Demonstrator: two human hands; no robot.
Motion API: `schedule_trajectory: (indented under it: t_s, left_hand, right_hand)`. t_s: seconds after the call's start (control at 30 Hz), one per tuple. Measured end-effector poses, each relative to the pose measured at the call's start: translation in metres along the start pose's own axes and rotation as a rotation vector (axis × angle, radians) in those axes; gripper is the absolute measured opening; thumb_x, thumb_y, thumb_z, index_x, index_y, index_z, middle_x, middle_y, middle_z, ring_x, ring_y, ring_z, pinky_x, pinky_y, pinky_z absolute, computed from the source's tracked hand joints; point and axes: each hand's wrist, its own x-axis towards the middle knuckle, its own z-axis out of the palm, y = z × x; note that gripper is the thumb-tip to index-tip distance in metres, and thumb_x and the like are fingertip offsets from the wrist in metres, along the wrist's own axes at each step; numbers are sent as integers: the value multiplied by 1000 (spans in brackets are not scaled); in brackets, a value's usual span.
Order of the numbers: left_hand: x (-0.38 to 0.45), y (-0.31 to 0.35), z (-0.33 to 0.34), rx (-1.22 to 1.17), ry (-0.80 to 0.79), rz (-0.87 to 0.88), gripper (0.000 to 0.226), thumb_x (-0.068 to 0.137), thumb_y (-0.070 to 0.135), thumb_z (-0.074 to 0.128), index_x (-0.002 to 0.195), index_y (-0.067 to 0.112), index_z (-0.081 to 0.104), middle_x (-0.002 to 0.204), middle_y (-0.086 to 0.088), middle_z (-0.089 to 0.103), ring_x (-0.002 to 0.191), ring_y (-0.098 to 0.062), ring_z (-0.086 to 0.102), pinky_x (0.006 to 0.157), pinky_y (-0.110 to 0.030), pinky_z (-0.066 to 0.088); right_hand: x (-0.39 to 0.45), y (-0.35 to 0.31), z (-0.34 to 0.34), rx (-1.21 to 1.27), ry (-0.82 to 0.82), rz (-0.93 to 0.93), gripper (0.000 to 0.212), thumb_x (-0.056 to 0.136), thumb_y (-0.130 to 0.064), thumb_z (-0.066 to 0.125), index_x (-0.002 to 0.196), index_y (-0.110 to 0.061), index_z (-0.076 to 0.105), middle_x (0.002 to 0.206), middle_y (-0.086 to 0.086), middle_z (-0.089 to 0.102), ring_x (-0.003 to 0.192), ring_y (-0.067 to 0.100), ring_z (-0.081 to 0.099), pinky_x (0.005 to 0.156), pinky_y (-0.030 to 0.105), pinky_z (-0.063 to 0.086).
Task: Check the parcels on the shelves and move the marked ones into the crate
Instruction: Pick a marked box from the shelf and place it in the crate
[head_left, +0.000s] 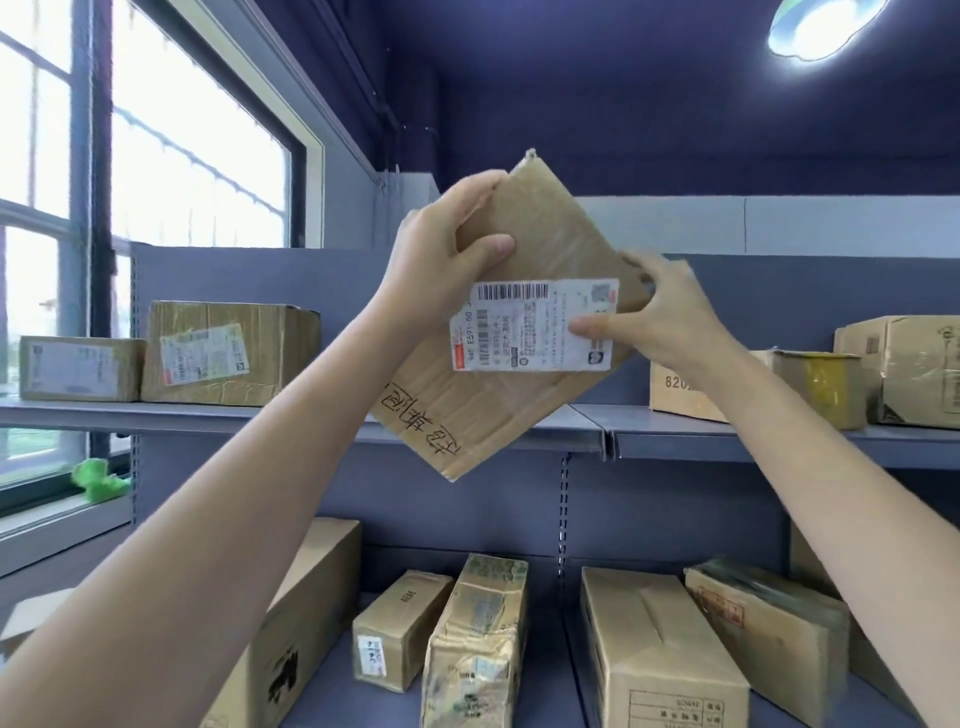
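A flat cardboard parcel (524, 317) is held up in the middle of the frame, tilted like a diamond with one corner pointing up and another down, in front of the grey shelves (727, 434). The left hand (441, 265) has its grip curled round the parcel's upper left edge, thumb across the front face and fingers wrapped behind. The right hand (660, 317) pinches the parcel's right edge, thumb pressed on the white shipping label (530, 325) and fingers bent round the corner behind it. The label sits across the middle of the front face, barcode along its top, and below it, toward the lower left of the parcel, dark handwritten characters (415, 415) are drawn on the bare cardboard (too slanted to read with any certainty). On the upper shelf at the left of the frame stand two boxes side by side, a small flat box (78, 369) and a larger taped box (223, 353) with its own label. At the right end of the same shelf are a box printed with numbers (691, 389), partly hidden by the right forearm, and a bigger box (904, 369) at the frame's edge. The lower shelf along the bottom of the frame carries several more cartons, among them a long plain box (301, 623) at the left, a small labelled box (400, 629), a crumpled taped carton (478, 644) and a wide carton (660, 649). A window (156, 156) fills the upper left of the frame.
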Motion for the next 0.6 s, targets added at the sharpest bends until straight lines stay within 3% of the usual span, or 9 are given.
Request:
schedule_trajectory:
  t_s: [0.1, 0.17, 0.23, 0.3, 0.33, 0.4, 0.43, 0.5, 0.6]
  left_hand:
    - [-5, 0, 7, 96, -68, 33, 44, 87, 12, 58, 130, 18, 51, 107, 10, 59, 96, -8, 54, 86, -14, 44]
    - [-7, -2, 13, 154, -78, 42, 42, 88, 10, 57, 129, 16, 52, 100, 4, 60, 86, -8, 48, 70, -5, 35]
    - [-8, -2, 19, 172, -97, 46, 41, 87, 8, 59, 127, 15, 54, 98, -5, 65, 82, -11, 47, 65, -7, 30]
    - [-7, -2, 25, 176, -148, 36, 43, 87, 10, 59, 129, 18, 52, 104, -6, 66, 91, -17, 49, 79, -13, 33]
    - [-6, -2, 29, 212, -175, 20, 45, 87, 13, 59, 131, 20, 49, 112, -4, 63, 102, -21, 48, 91, -23, 34]
    - [-11, -8, 35, 424, -177, -24, 55, 87, 24, 60, 137, 26, 38, 136, -1, 48, 128, -26, 32, 108, -49, 21]
    - [-17, -14, 37, 551, -139, -66, 66, 84, 30, 63, 140, 27, 29, 147, -1, 35, 136, -28, 19, 109, -58, 10]
    - [-38, -31, 36, 636, 24, -256, 90, 75, 43, 70, 144, 28, 15, 154, -7, 11, 142, -30, 4, 107, -63, 2]
    - [-82, -62, 35, 292, 171, -639, 107, 68, 47, 75, 147, 23, 5, 154, -8, 7, 142, -27, 5, 112, -54, 8]
  right_hand:
    - [-12, 18, 15, 164, 9, 35, 77, 56, -21, 86, 124, -22, 50, 124, 2, 47, 98, 4, 53, 69, 18, 48]
    - [-20, 30, 26, 224, -34, 76, 76, 54, -20, 87, 119, -27, 50, 117, -2, 56, 98, 4, 57, 79, 32, 54]
    - [-26, 42, 35, 306, -79, 148, 86, 50, -28, 88, 126, -30, 47, 114, -3, 64, 102, 14, 63, 83, 47, 54]
    - [-30, 54, 41, 344, -79, 192, 96, 47, -43, 87, 132, -28, 43, 115, -4, 66, 104, 17, 64, 83, 50, 54]
    - [-31, 59, 43, 355, -63, 214, 95, 50, -44, 86, 132, -24, 44, 116, -3, 66, 105, 18, 64, 84, 50, 54]
    - [-33, 65, 47, 425, -26, 244, 63, 66, -28, 81, 121, -17, 54, 110, 0, 69, 100, 18, 66, 87, 49, 53]
    - [-36, 68, 50, 480, -18, 265, 47, 72, -19, 77, 115, -15, 58, 107, 1, 70, 98, 18, 67, 89, 49, 52]
    - [-40, 74, 55, 587, 8, 327, 37, 76, -12, 73, 111, -12, 60, 106, 2, 70, 98, 18, 67, 93, 47, 50]
    - [-44, 84, 63, 659, 22, 383, 29, 79, -14, 70, 106, -15, 62, 109, 3, 69, 101, 17, 65, 97, 43, 48]
